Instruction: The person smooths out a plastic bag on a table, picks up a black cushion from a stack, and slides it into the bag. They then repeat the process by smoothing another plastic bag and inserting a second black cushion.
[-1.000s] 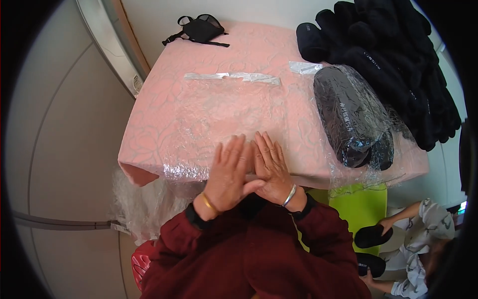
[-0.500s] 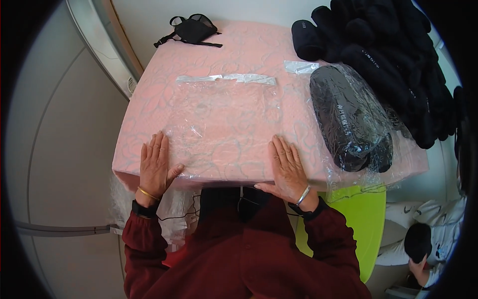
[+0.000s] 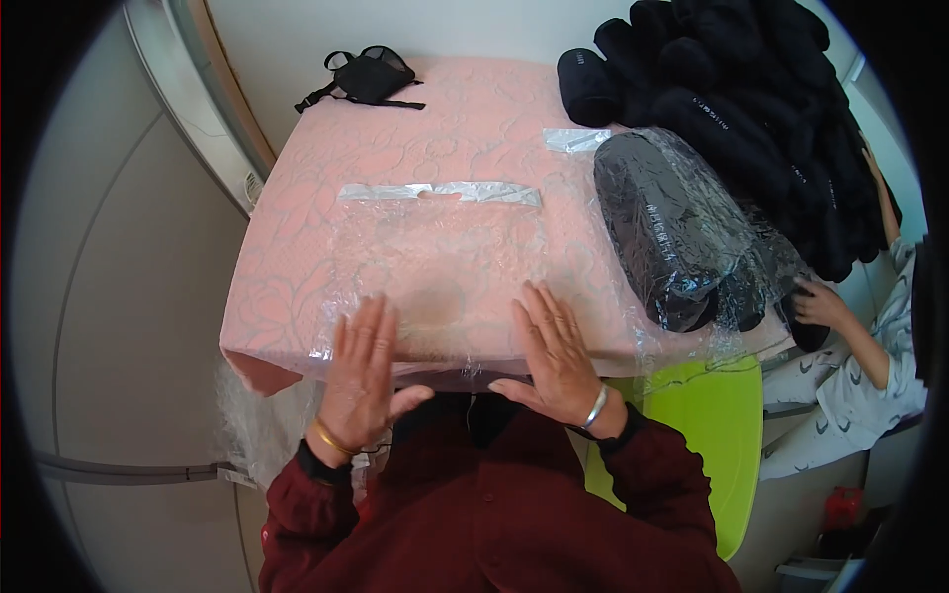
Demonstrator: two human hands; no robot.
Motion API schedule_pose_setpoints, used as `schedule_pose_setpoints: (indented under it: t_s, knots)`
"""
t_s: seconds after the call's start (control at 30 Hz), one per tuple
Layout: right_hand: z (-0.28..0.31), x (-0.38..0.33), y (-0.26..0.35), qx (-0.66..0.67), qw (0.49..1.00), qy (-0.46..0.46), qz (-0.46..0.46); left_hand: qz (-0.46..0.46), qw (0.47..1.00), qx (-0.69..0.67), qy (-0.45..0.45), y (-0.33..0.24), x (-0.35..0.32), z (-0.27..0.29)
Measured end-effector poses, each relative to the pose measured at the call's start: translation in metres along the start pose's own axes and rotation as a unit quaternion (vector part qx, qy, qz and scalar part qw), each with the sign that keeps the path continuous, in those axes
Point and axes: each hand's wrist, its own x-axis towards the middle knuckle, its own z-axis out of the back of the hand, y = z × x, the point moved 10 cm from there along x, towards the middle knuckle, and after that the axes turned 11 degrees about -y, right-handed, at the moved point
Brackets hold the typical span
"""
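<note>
A clear plastic bag (image 3: pixel 445 237) with a silvery white top strip lies flat before me, its lower part reaching the table's front edge. My left hand (image 3: pixel 361 361) is at its near left part, fingers stretched and thumb pointing inward. Over the near right part is my right hand (image 3: pixel 556 351), also open and palm down. Neither hand grips anything; whether the palms press on the film or hover just above it, I cannot tell. To the right, black padded rolls (image 3: pixel 647 222) with pale lettering lie inside another clear bag.
The table (image 3: pixel 267 287) has a pink patterned cover. A black mesh pouch with straps (image 3: pixel 371 77) lies far left. Many black rolls (image 3: pixel 732 119) are heaped far right, with another person's hand (image 3: pixel 822 304) beside them. A lime-green surface (image 3: pixel 717 425) stands below right.
The flat bag has slid toward me. My left hand has moved right and nearer. At the right, the other person, earlier lower down, now has hands at the black rolls.
</note>
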Motion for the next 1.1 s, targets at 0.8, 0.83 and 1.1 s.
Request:
schedule_pose_setpoints:
  t_s: [0.8, 0.83, 1.1]
  knots:
    - [0.002, -0.045, -0.023, -0.019, 0.997, 0.074, -0.015, 0.03, 0.989, 0.13, 0.061, 0.083, -0.053, 0.004]
    - [0.002, -0.049, -0.02, -0.012, 0.996, 0.091, -0.015, 0.036, 0.988, 0.134, 0.062, 0.081, -0.053, 0.009]
    - [-0.012, 0.029, -0.038, -0.005, 1.0, 0.012, 0.006, -0.126, 0.979, 0.034, 0.155, -0.046, 0.044, -0.01]
